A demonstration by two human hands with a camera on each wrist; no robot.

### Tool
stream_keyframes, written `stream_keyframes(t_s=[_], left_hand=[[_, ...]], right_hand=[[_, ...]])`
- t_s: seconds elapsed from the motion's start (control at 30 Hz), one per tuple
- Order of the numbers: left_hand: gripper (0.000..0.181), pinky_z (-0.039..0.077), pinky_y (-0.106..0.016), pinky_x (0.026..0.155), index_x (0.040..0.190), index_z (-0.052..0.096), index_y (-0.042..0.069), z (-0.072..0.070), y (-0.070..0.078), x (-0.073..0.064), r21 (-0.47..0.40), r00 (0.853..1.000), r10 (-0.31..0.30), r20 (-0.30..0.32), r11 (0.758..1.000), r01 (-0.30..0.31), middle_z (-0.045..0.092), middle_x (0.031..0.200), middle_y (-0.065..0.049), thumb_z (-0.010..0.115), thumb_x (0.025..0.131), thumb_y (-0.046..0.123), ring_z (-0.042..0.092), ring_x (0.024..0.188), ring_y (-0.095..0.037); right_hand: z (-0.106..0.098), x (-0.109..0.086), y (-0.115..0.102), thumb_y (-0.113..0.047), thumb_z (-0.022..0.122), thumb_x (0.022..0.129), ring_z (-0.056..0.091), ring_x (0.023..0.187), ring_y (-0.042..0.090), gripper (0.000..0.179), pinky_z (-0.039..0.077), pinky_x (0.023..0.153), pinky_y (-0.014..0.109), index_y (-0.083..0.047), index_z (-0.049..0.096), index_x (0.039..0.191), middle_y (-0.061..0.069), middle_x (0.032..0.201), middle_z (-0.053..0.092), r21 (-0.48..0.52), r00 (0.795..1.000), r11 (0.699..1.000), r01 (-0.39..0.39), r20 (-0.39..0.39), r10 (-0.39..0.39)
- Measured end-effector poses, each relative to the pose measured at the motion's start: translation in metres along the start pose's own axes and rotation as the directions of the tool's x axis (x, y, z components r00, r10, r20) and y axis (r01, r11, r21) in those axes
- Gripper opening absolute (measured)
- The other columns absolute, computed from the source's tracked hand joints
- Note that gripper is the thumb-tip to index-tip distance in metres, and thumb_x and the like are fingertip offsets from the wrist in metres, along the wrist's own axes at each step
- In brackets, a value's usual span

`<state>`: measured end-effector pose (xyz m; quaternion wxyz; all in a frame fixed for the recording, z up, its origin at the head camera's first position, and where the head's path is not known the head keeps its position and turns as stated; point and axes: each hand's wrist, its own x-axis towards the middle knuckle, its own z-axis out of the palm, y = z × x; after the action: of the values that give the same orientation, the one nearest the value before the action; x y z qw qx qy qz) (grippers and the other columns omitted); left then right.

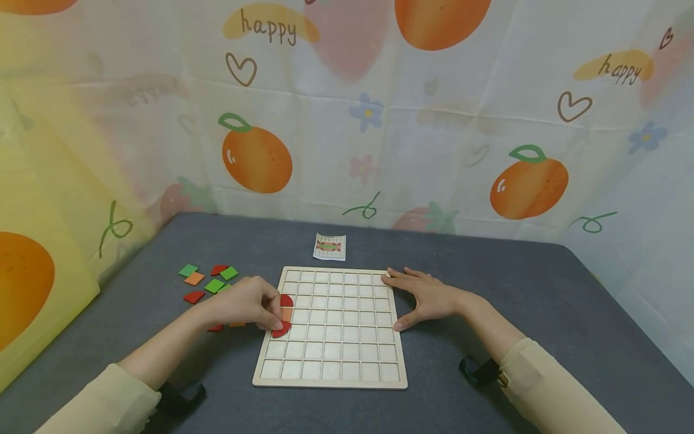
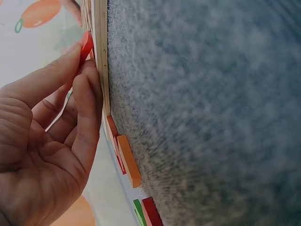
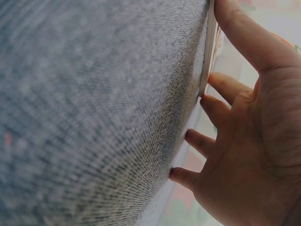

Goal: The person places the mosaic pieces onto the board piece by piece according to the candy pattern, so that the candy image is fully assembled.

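A wooden grid board lies flat on the dark table. My left hand is over its left edge, pinching a red piece with a curved edge between thumb and fingers. In the left wrist view that red piece stands tilted at the board's side. Just above it in the leftmost column lie an orange square and another red curved piece, partly covered by the fingers. My right hand rests with fingers spread at the board's right edge, thumb and fingertips on the rim.
Several loose tiles, such as a green one, an orange one and a red one, are scattered left of the board, some behind the left forearm. A small printed pattern card lies beyond the board's far edge. A fruit-patterned cloth hangs behind the table.
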<state>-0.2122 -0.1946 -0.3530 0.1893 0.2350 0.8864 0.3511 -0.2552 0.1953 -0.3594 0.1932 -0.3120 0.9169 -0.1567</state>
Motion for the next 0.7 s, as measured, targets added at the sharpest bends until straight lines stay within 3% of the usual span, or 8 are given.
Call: stream_keyframes(t_s=[0.33,0.7], left_hand=[[0.014,0.048,-0.026,0.056,0.070,0.071,0.012,0.0006,0.0003,-0.0003,0.039,1.000,0.011,-0.001,0.999,-0.011,0.063,0.063,0.005,0.080,0.079,0.017,0.056,0.057,-0.009],[0.016,0.051,-0.027,0.056,0.071,0.071,0.009,-0.0011,0.0004,-0.0016,0.010,0.999,0.032,-0.008,0.999,-0.032,0.066,0.064,0.001,0.083,0.077,0.018,0.058,0.057,-0.010]], right_hand=[[0.0001,0.0000,0.0002,-0.056,0.075,0.079,0.005,0.155,0.043,0.099,0.007,0.111,0.079,-0.022,0.025,0.158,0.007,0.168,0.012,0.006,1.000,1.000,0.000,0.001,0.000],[0.0000,0.0010,0.0004,-0.057,0.075,0.079,0.005,0.155,0.043,0.100,0.007,0.113,0.077,-0.022,0.025,0.158,0.007,0.168,0.012,0.000,1.000,1.000,-0.001,0.001,0.001]])
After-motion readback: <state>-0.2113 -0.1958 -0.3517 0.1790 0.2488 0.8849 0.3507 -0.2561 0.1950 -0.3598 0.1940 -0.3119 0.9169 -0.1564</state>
